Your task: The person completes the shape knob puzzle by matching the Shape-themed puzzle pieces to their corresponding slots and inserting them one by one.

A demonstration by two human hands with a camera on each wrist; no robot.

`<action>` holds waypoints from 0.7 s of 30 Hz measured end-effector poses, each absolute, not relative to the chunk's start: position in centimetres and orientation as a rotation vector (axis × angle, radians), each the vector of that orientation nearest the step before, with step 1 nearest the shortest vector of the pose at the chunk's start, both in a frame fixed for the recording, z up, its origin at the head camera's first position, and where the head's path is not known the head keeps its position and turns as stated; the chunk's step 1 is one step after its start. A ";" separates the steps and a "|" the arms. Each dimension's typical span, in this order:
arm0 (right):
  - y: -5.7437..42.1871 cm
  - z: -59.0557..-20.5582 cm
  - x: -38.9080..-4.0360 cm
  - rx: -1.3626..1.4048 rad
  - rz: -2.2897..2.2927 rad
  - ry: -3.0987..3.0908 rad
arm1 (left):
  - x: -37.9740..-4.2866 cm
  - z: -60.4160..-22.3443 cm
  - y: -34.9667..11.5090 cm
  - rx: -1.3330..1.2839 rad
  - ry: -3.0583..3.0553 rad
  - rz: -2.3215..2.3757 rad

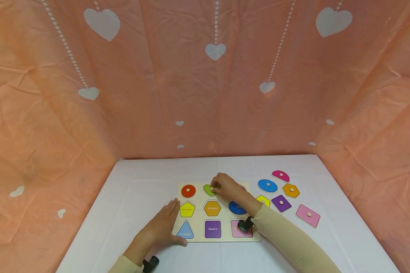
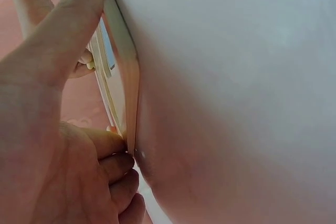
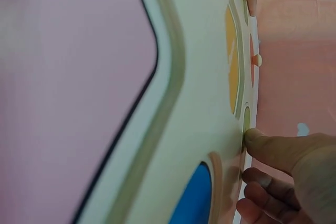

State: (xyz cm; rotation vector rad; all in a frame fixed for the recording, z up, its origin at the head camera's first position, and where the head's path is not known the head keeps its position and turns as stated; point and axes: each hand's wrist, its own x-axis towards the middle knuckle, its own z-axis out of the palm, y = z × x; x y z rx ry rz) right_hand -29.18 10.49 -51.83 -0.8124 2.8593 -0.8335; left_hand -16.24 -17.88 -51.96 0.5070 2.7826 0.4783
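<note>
On the white-covered bench point(image 1: 150, 182), a flat cream board with coloured shapes point(image 1: 199, 227) lay before the person. The left hand point(image 1: 161, 224) rested along its left edge, fingers extended and thumb by the near corner. The right hand point(image 1: 227, 187) pinched a green knobbed piece point(image 1: 207, 190) at the far row's middle place, near a red round knobbed piece point(image 1: 184, 193). Loose to the board's right lay a blue oval knobbed piece point(image 1: 263, 186), a purple square knobbed piece point(image 1: 279, 201) and others
</note>
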 end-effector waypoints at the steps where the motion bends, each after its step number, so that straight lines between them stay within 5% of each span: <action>1: 10.5 -51.8 -29.2 -0.804 -0.841 2.854 | -16.2 -51.9 -17.9 0.509 2.782 0.483; 21: 12.5 -51.4 -28.7 -0.706 -0.894 2.891 | -16.1 -51.8 -18.1 0.532 2.777 0.531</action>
